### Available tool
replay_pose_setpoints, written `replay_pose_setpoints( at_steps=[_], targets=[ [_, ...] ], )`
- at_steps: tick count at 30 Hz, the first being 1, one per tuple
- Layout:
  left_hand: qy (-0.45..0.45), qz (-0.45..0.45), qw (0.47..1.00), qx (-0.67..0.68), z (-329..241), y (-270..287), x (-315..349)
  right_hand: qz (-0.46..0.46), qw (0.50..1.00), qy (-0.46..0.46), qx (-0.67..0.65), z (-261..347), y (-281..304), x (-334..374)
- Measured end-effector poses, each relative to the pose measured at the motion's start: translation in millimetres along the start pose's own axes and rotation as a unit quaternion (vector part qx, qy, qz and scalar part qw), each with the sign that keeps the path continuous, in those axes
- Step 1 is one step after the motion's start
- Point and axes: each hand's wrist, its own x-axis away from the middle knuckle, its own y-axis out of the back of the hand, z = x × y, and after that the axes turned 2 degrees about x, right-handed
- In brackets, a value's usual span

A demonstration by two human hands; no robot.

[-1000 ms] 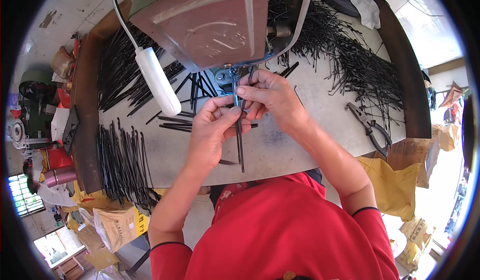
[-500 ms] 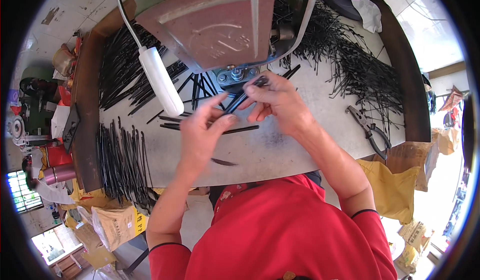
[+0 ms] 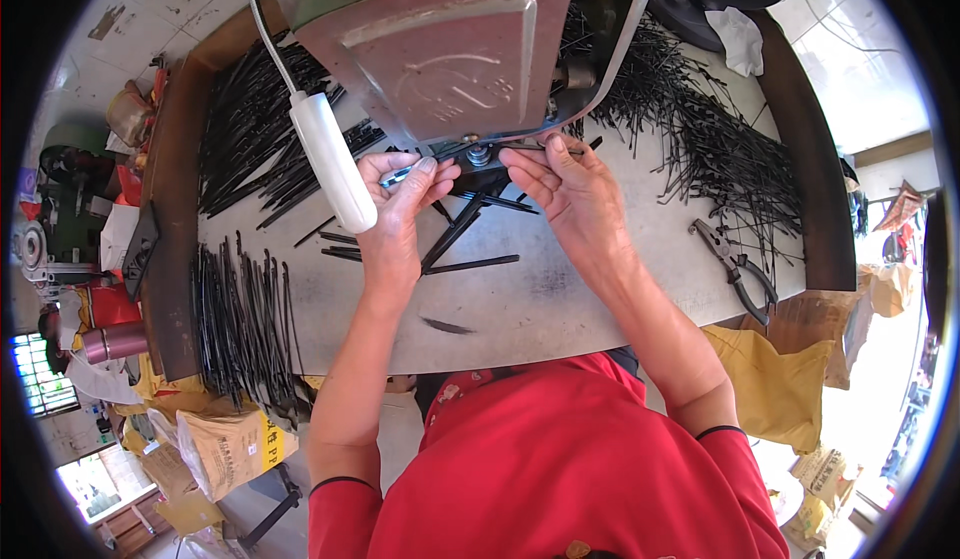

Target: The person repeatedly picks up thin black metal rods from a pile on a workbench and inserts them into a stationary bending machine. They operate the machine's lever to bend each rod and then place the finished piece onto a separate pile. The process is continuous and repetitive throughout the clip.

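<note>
Both my hands are raised at the bolted head of a machine. My left hand is closed, thumb against fingers, around a slim dark rod with a bluish shine. On the other side of the bolt, my right hand pinches a thin black strip between thumb and fingers. Whether both hands hold one and the same piece cannot be told, since the machine head hides the middle. Below the hands, several black rods lie crossed on the metal table.
The machine's reddish cover overhangs the work. A white tube-shaped lamp hangs beside my left hand. Black rods lie in heaps at back left, front left and back right. Pliers rest at right.
My hands have moved apart and up to the machine head, from close together in front of it. Several black rods now lie loose below, where the hands were.
</note>
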Motion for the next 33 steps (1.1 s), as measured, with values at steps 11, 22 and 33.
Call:
replay_pose_setpoints(
  at_steps=[11,22,33],
  targets=[
    [0.03,-0.013,0.999,0.004,-3.7,-3.8,1.5,-0.001,1.0,0.016,-0.005,-3.9,0.9,-2.2],
    [0.097,-0.004,0.994,-0.04,-16.4,0.3,-14.8,0.035,0.993,-0.071,0.092,29.8,3.2,-12.6],
    [0.131,-0.08,0.984,0.092,11.8,11.0,-21.4,0.015,0.996,-0.027,0.084,20.9,5.0,-8.2]
  ],
)
